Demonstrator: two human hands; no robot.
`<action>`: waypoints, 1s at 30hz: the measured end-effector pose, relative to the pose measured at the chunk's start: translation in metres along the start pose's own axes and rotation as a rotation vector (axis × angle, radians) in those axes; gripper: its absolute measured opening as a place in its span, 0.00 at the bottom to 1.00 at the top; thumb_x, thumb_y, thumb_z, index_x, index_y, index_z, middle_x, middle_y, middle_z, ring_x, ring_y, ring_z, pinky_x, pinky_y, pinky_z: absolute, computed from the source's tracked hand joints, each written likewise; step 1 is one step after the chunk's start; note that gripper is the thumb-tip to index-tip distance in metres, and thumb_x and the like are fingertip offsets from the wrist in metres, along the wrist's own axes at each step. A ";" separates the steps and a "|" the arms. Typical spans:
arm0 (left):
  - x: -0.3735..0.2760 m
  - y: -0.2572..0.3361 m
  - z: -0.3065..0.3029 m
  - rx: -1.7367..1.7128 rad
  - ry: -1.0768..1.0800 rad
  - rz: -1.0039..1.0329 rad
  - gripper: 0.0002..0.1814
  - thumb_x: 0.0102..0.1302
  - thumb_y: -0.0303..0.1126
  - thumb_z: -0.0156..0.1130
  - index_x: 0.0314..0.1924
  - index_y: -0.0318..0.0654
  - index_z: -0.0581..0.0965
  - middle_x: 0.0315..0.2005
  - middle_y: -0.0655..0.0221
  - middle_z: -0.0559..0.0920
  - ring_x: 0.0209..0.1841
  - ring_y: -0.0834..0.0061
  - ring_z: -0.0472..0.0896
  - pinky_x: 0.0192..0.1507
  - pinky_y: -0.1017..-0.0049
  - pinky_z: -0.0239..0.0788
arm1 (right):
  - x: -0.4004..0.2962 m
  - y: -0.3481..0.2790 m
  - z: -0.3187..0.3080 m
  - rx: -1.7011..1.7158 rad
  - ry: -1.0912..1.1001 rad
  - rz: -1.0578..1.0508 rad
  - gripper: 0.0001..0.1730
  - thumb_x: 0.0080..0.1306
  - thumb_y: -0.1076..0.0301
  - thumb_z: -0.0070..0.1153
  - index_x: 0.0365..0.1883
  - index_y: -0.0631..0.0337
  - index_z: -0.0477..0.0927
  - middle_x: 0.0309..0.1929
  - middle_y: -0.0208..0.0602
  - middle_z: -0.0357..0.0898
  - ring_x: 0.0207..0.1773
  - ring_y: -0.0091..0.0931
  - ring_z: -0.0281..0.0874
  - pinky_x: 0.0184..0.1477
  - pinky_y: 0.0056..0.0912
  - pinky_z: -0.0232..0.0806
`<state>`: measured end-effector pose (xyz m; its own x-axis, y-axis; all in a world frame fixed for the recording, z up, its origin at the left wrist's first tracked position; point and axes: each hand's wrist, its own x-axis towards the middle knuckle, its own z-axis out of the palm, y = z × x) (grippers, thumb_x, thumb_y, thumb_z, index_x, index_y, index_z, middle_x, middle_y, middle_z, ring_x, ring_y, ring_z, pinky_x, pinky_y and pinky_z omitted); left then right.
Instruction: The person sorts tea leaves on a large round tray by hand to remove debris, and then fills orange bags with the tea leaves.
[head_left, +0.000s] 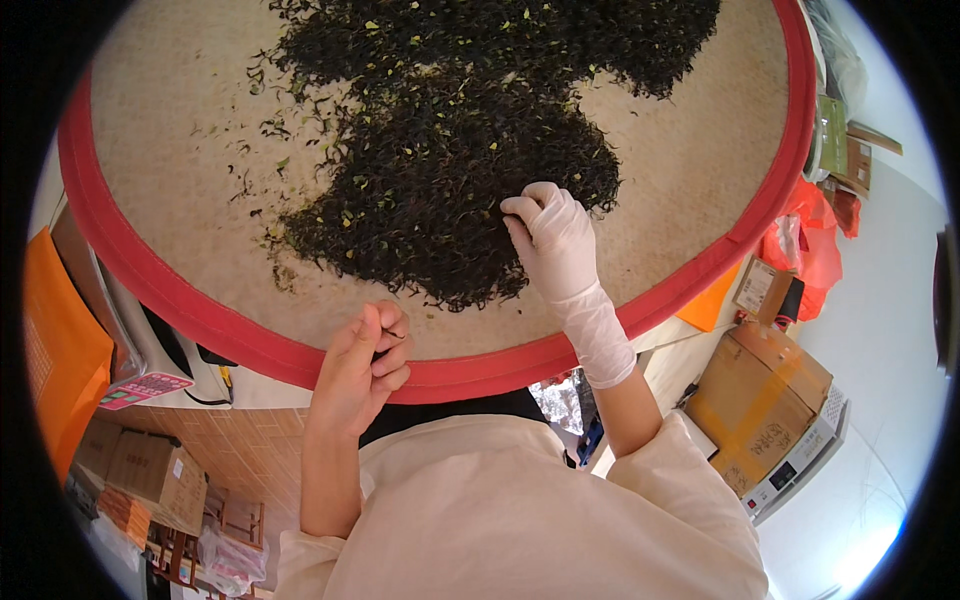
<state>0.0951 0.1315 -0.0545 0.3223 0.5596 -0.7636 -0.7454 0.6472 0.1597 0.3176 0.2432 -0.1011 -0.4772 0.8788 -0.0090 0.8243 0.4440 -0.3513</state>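
A heap of dark, twisted dried leaves (450, 165), likely tea, lies on a large round woven tray (187, 217) with a red cloth rim. Yellow-green bits are scattered through the heap. My right hand (551, 232), in a white glove, is at the heap's right edge with thumb and fingertips drawn together; whether anything is pinched there cannot be told. My bare left hand (371, 349) is above the near rim, palm up, its fingers curled around some dark leaf pieces (382, 352).
Cardboard boxes (765, 397) and red plastic bags (810, 240) are at the right. An orange bag (60, 345) stands at the left beside a device with a pink panel (146, 388). More cartons (157, 472) sit on the floor at lower left.
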 end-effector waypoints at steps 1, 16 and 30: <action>0.000 0.000 -0.001 -0.047 -0.032 -0.022 0.18 0.71 0.52 0.44 0.32 0.47 0.64 0.24 0.81 0.58 0.21 0.91 0.54 0.19 0.88 0.44 | -0.003 0.002 0.004 0.092 0.031 0.053 0.11 0.52 0.74 0.61 0.34 0.54 0.77 0.36 0.33 0.72 0.38 0.34 0.74 0.38 0.36 0.67; 0.006 -0.004 -0.003 -0.141 -0.044 0.116 0.23 0.73 0.55 0.36 0.24 0.49 0.58 0.21 0.79 0.59 0.19 0.85 0.59 0.21 0.85 0.48 | -0.021 -0.009 -0.038 1.823 -0.246 0.880 0.11 0.69 0.66 0.51 0.44 0.62 0.77 0.33 0.33 0.80 0.31 0.22 0.75 0.34 0.21 0.65; 0.024 -0.014 0.010 -0.316 -0.098 0.144 0.21 0.74 0.42 0.41 0.54 0.33 0.71 0.49 0.60 0.77 0.51 0.72 0.76 0.53 0.76 0.70 | -0.010 -0.083 -0.066 1.615 -0.367 0.814 0.10 0.64 0.75 0.56 0.44 0.63 0.77 0.41 0.31 0.79 0.39 0.19 0.76 0.46 0.22 0.69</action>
<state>0.1190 0.1414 -0.0686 0.2440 0.6905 -0.6809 -0.9258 0.3748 0.0483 0.2743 0.2091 -0.0099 -0.3752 0.5880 -0.7165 -0.0969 -0.7937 -0.6006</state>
